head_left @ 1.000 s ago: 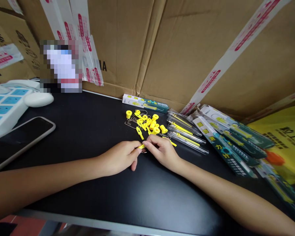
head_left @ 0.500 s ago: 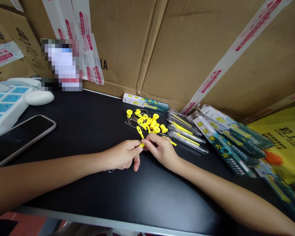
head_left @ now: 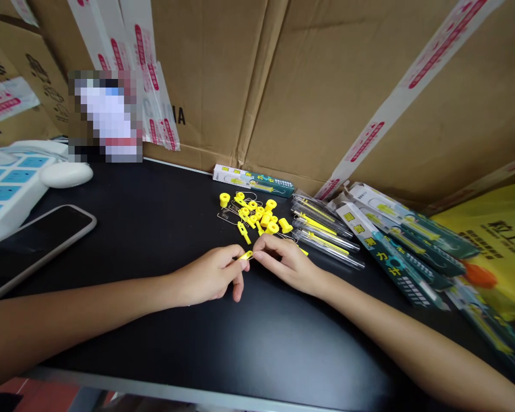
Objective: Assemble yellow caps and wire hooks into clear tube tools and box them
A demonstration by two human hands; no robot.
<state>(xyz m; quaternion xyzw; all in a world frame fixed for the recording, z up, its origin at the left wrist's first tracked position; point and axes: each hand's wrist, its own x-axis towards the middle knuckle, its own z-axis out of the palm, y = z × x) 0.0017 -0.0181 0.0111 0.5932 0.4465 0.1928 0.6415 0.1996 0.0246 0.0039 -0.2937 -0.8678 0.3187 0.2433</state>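
Observation:
In the head view, my left hand (head_left: 210, 274) is closed, with a small yellow plastic rod (head_left: 245, 256) pinched between thumb and finger. The rod has a hole near its end, which points toward my right hand. Thumb and index finger of my right hand (head_left: 283, 260) are pinched together right at that end; a thin wire seems to be there, but what they grip is too small to make out. Just beyond my hands lies a pile of yellow plastic caps (head_left: 271, 228), with yellow rods (head_left: 244, 232) and metal springs (head_left: 228, 215) among them.
Clear plastic tubes (head_left: 328, 247) with yellow parts inside lie right of the pile. Printed boxes (head_left: 381, 257) lie at the right, another printed box (head_left: 253, 180) behind. A phone (head_left: 38, 246) and power strip (head_left: 12, 183) are at left. Large cardboard boxes (head_left: 206, 74) back the black table (head_left: 223, 355).
My right fingertips have drawn slightly right, so more of the yellow rod's holed end shows. A wire ring seen below my left hand earlier is now almost out of sight.

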